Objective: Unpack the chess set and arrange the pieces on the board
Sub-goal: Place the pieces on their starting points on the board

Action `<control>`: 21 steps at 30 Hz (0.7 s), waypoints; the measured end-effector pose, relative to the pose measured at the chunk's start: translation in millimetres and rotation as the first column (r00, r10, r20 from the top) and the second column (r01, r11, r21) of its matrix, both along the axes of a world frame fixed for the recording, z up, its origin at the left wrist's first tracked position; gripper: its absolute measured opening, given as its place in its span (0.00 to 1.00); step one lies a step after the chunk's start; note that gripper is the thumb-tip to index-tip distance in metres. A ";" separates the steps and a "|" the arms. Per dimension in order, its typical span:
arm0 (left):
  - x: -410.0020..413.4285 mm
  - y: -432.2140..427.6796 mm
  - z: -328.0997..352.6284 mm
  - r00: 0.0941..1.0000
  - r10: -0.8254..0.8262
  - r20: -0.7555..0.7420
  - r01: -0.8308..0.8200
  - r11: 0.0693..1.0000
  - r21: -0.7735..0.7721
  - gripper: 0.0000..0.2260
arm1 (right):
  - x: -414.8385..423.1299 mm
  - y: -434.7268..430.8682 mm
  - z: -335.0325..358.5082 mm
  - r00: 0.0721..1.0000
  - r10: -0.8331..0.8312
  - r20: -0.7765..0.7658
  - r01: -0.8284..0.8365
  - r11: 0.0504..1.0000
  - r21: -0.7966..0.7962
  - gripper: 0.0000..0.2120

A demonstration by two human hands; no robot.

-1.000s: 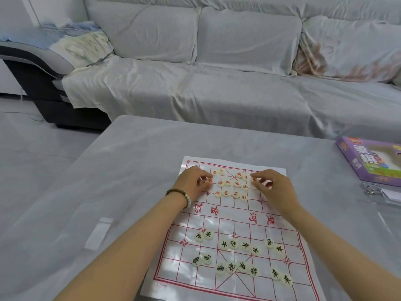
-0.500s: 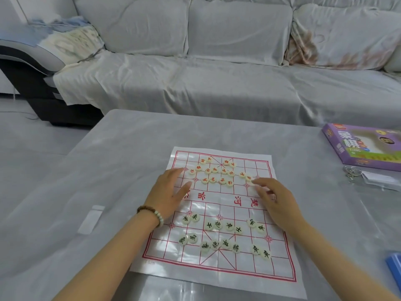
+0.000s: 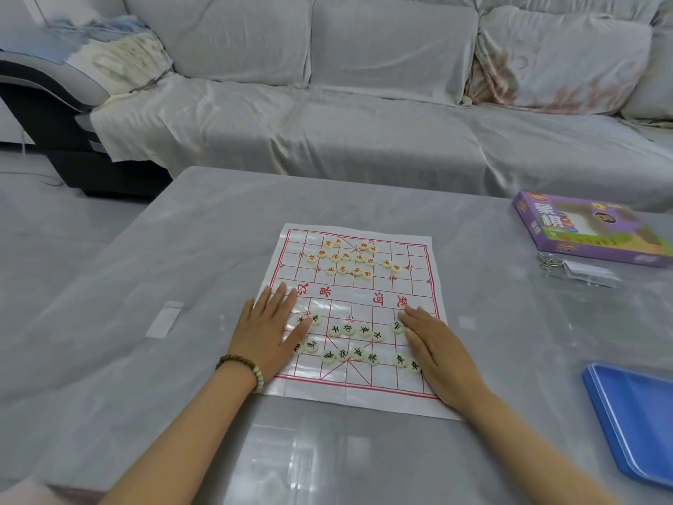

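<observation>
Grey glossy surface [image 3: 204, 271] carries a white sheet board [image 3: 349, 299] with a red grid, lying flat near the middle. Taking the board centre as the dial: grey-draped sofa [image 3: 364, 103] at 12 o'clock beyond the far edge; purple game box [image 3: 590, 231] at 2 o'clock, well apart from the board; key ring [image 3: 550, 262] with a pale tag just in front of the box; blue tray [image 3: 633, 417] at 4 o'clock, cut off by the frame edge; small clear slip [image 3: 165, 318] at 9 o'clock. Nothing lies between the hands and the pieces. Red-marked pieces [image 3: 342, 269] sit in a loose cluster on the far half of the board, 12 o'clock, well apart from both hands. Black-marked pieces [image 3: 349, 329] sit in two rough rows on the near half, between the hands. Left hand [image 3: 271, 331], beaded bracelet [image 3: 247, 366] at the wrist, lies palm down over the board's 8 o'clock edge, fingers straight and pointing toward 1 o'clock, grasping nothing; its thumb is just beside the leftmost black pieces, contact uncertain. Right hand [image 3: 433, 346] lies palm down over the 4 o'clock edge, fingers straight and pointing toward 11 o'clock, grasping nothing; its fingertips are just beside one black piece, and two more lie beside its palm edge.
</observation>
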State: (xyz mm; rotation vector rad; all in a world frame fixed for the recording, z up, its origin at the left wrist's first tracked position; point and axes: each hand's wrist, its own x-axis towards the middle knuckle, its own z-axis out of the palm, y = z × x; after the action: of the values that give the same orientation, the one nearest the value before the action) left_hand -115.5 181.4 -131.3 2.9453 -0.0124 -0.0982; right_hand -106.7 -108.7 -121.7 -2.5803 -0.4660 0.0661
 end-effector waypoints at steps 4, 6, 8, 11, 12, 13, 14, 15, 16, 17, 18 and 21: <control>-2.5 0.3 4.1 1.000 0.009 -0.009 -0.009 1.000 -0.002 0.43 | -0.8 2.3 4.1 1.000 -0.014 -0.005 0.014 0.999 0.035 0.21; -8.8 -4.4 6.7 1.000 0.014 -0.002 -0.014 0.999 -0.033 0.44 | -0.3 8.9 8.0 0.999 -0.030 0.011 0.030 0.999 0.043 0.21; -18.2 -14.8 10.1 1.000 -0.005 0.013 0.006 0.997 -0.076 0.46 | 2.3 20.7 12.2 0.999 -0.032 0.043 0.030 0.998 0.054 0.20; -29.1 -34.4 13.2 0.998 -0.047 0.033 0.050 0.996 -0.078 0.48 | 10.7 39.4 15.7 0.997 -0.017 0.079 0.015 0.999 0.031 0.16; -30.7 -40.2 14.3 0.998 -0.050 0.042 0.053 0.995 -0.082 0.48 | 13.7 43.9 15.9 0.996 -0.017 0.089 0.016 1.000 0.013 0.16; -31.7 -45.3 15.3 0.998 -0.048 0.050 0.052 0.995 -0.089 0.49 | 16.0 47.7 16.0 0.996 -0.020 0.093 0.021 1.000 -0.010 0.16; -32.2 -49.6 16.1 0.998 -0.045 0.054 0.050 0.994 -0.101 0.49 | 17.5 50.9 15.8 0.996 -0.022 0.091 0.026 0.999 -0.036 0.15; -32.8 -53.1 16.5 0.997 -0.043 0.057 0.049 0.992 -0.116 0.50 | 18.4 53.7 15.9 0.996 -0.024 0.088 0.030 0.998 -0.058 0.15; -33.6 -56.9 17.3 0.997 -0.046 0.060 0.053 0.990 -0.131 0.50 | 18.7 55.6 16.9 0.996 -0.026 0.089 0.032 0.997 -0.065 0.15; -34.4 -61.5 18.5 0.996 -0.053 0.066 0.063 0.987 -0.146 0.48 | 18.5 56.1 18.1 0.995 -0.028 0.094 0.032 0.998 -0.046 0.14; -34.9 -66.5 19.5 0.995 -0.064 0.074 0.075 0.984 -0.160 0.44 | 17.9 54.5 19.7 0.995 -0.034 0.099 0.034 0.999 0.003 0.13; -33.0 -84.1 21.6 0.991 -0.125 0.051 0.132 0.977 -0.166 0.30 | 14.3 33.6 22.5 0.988 -0.115 0.101 0.089 0.970 0.227 0.10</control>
State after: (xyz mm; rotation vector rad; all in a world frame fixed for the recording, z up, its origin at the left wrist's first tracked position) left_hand -148.5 97.4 -109.7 2.7739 -0.2065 -0.0535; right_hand -92.4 -75.1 -99.2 -2.3910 -0.3583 -0.1612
